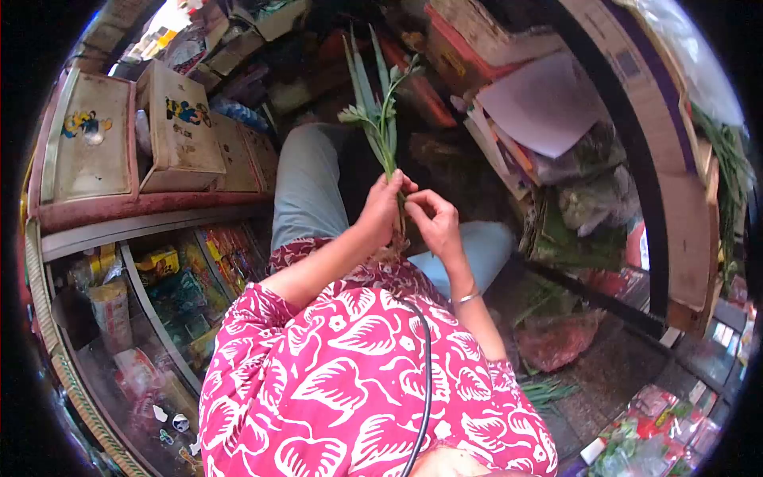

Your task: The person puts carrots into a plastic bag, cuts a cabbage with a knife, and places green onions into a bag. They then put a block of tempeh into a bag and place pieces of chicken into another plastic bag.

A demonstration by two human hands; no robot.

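A small bunch of greens (384, 131) stands upright over my lap, with long flat spring onion leaves and a leafy sprig that looks like celery or parsley. My left hand (381, 211) is closed around its stems, the thumb on top. Beside it, my right hand (435, 226) pinches thumb and forefinger together against the stems; whatever lies between those fingertips is too small to make out. Thin pale roots or stem ends (400, 238) hang below my hands.
Stained drawers (184, 119) with cartoon stickers stand at left, above a glass-topped case (131, 318) of packets. At right are white paper sheets (544, 103), plastic bags (592, 199) and a dark frame post (636, 151). More greens (548, 392) lie on the floor.
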